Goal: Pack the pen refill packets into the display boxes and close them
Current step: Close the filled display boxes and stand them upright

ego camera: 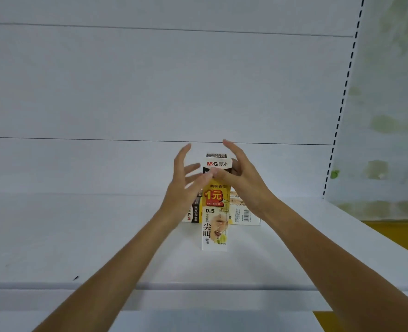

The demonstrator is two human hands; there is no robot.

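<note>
Tall yellow-and-white cardboard display box (214, 219) upright on white shelf (102, 236), left hand (183, 188) splayed, fingertips on its upper front, right hand (243, 178) pinching its top (thumb front, fingers curled beside), two flat printed cartons (244, 213) just behind.

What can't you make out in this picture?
Head view:
- Box contents: its printed front hides them.
- Its top flap: the left hand and right hand cover it; whether the right hand grips is unclear.
- Left rear box and right rear box: mostly hidden by the box and wrists.
- Small print: too small.
</note>
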